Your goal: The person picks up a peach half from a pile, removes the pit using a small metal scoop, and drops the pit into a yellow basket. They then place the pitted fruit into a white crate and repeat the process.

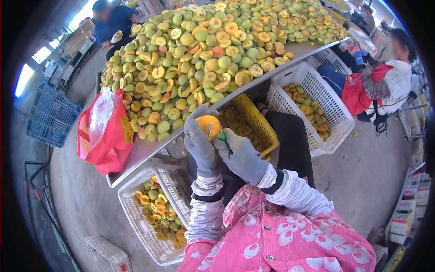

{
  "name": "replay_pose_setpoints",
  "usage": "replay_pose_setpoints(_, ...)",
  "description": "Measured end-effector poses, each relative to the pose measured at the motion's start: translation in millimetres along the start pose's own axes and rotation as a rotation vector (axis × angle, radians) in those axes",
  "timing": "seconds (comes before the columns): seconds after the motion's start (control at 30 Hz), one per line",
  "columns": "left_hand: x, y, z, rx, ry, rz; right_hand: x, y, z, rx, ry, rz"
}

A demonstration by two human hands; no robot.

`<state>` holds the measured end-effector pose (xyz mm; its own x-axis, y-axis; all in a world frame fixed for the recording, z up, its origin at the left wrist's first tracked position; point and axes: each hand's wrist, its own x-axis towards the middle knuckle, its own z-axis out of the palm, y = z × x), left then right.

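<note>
My left hand (pixel 200 147), in a grey glove, holds a halved orange-fleshed peach (pixel 208 125) up in front of me. My right hand (pixel 241 157), also gloved, grips a small tool with a green handle (pixel 222 136) whose tip sits against the peach's cut face. Both hands hover over the near edge of a long metal table (pixel 136 156) heaped with green and yellow peach halves (pixel 204 54). A yellow crate (pixel 258 122) of pits lies just below the hands.
A white crate (pixel 149 213) of cut halves stands at lower left, another white crate (pixel 317 104) at right. A red bag (pixel 106 136) hangs off the table edge. Blue crates (pixel 52 115) lie far left. A person in red sits at right (pixel 380 81); another in blue stands beyond the table (pixel 113 22).
</note>
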<state>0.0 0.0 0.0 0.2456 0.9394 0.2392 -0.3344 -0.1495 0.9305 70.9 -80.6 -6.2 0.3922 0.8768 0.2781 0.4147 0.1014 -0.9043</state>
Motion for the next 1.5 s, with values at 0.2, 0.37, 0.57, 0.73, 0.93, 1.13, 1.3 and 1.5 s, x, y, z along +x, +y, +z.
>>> replay_pose_setpoints(0.2, -12, 18, 5, 0.026, 0.093, 0.047, 0, -19, -3, -0.135, -0.039, 0.022)
replay_pose_setpoints(0.37, -5, 20, 5, 0.069, 0.059, 0.018, 3, -13, -2, -0.12, -0.063, 0.033)
replay_pose_setpoints(0.57, 1, 21, 3, 0.125, 0.094, -0.001, 4, -12, 2, -0.013, -0.093, 0.071)
replay_pose_setpoints(0.73, 5, 16, -6, 0.197, 0.035, 0.007, 10, -36, -11, 0.226, -0.245, 0.402)
replay_pose_setpoints(0.93, 8, 4, -21, 0.371, 0.09, 0.114, 14, -34, -15, 0.537, -0.453, 0.662)
replay_pose_setpoints(1.13, 12, 33, -21, 0.417, -0.09, -0.039, 20, -42, -16, 0.748, -0.56, 0.823)
replay_pose_setpoints(1.3, 4, 44, -7, 0.497, -0.05, 0.185, 19, -39, -22, 0.729, -0.567, 0.791)
replay_pose_setpoints(1.5, 13, 29, -7, 0.403, -0.214, 0.228, 17, -30, -24, 0.561, -0.59, 0.656)
